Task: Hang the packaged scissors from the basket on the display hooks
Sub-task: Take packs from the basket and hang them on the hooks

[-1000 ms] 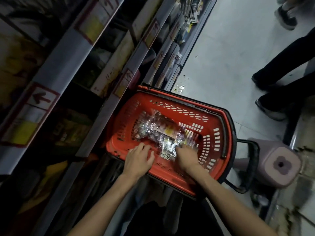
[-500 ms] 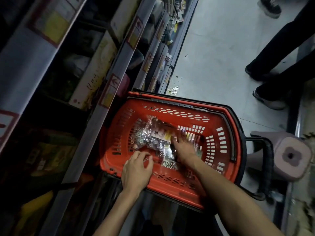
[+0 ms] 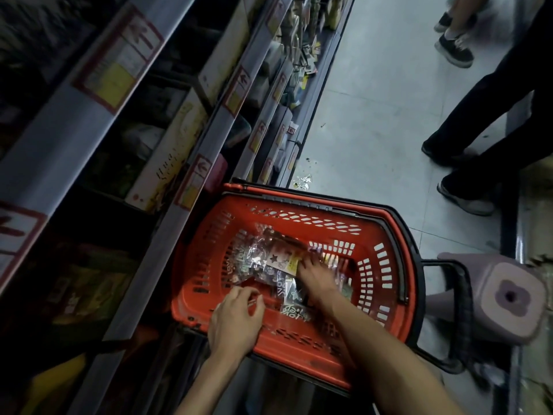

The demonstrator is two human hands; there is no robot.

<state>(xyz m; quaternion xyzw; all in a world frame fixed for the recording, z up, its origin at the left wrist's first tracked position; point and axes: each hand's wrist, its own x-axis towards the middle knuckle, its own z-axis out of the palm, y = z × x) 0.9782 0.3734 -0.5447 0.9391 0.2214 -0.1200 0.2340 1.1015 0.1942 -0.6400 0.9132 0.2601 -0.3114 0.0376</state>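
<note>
Inside the red basket (image 3: 386,298), right hand (image 3: 317,277) has moved deeper onto the packaged scissors (image 3: 269,259), grip unreadable; left hand (image 3: 236,320) has lifted off the near rim, fingers curled, contents unclear, so the pick is still underway and nothing is hung.
</note>
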